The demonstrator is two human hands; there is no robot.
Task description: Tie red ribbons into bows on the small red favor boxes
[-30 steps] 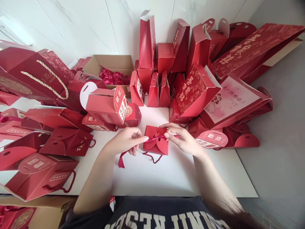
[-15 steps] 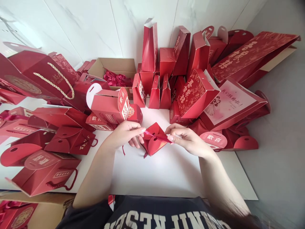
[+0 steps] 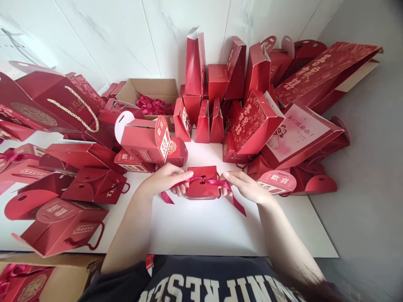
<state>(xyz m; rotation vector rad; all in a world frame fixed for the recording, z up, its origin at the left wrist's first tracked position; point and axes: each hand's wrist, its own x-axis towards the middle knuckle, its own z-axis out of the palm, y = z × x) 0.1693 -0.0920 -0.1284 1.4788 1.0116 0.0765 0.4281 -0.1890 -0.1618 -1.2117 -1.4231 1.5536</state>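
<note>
Left hand (image 3: 171, 178): thumb and index close on the left end of the small red box (image 3: 201, 193); we cannot tell whether they also pinch the ribbon (image 3: 217, 182).
Right hand (image 3: 242, 183): thumb extends forward, other fingers curl beside the opposite end; we cannot tell what they pinch.
Ribbon: crosses the small red box at the dark holes; one tail hangs past each hand. We judge it soft, light and slippery; we take it close to the crossing.
Small red box: sits between our hands on the white surface (image 3: 204, 230). We judge it light, thin card, stiff at the folds, easily dented; we steady it by its ends and keep pressure off the top.
Beyond the hands: stacked gift box (image 3: 143, 140) toward the left, round-flapped box (image 3: 278, 182) just beside the right wrist.
Far edge: cardboard carton (image 3: 126, 91) holding loose ribbons (image 3: 153, 104); upright red bags (image 3: 204, 123) stand near it.
</note>
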